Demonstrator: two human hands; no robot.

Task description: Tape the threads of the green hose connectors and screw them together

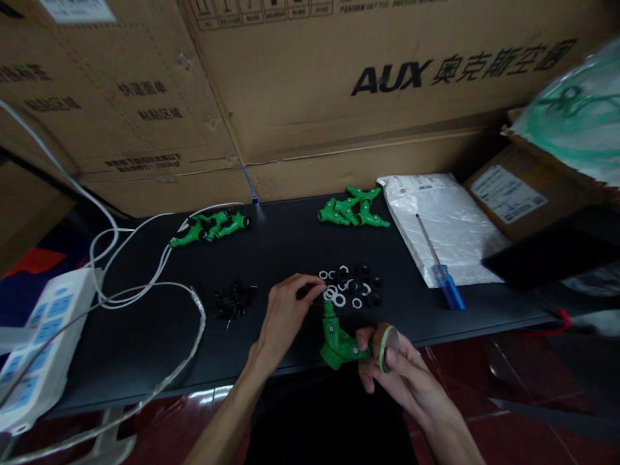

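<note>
My right hand (394, 365) grips a green Y-shaped plastic hose connector (338, 342) by one branch, just off the front of the table. A round piece with a yellow-green rim (386, 349) also sits in that hand; its kind is unclear. My left hand (293, 303) has thumb and forefinger pinched at the left edge of a spread of white ring washers (340, 299). Whatever is between those fingertips is too small to make out. Black round caps (363, 271) lie mixed among the washers. Left of my left hand is a pile of small black parts (232, 300).
More green connectors lie at the back left (213, 226) and back right (353, 208). A blue-handled screwdriver (448, 284) rests on a white plastic mailer (436, 219). White cables run beside a power strip (48, 342). A large cardboard box (310, 97) stands behind the table.
</note>
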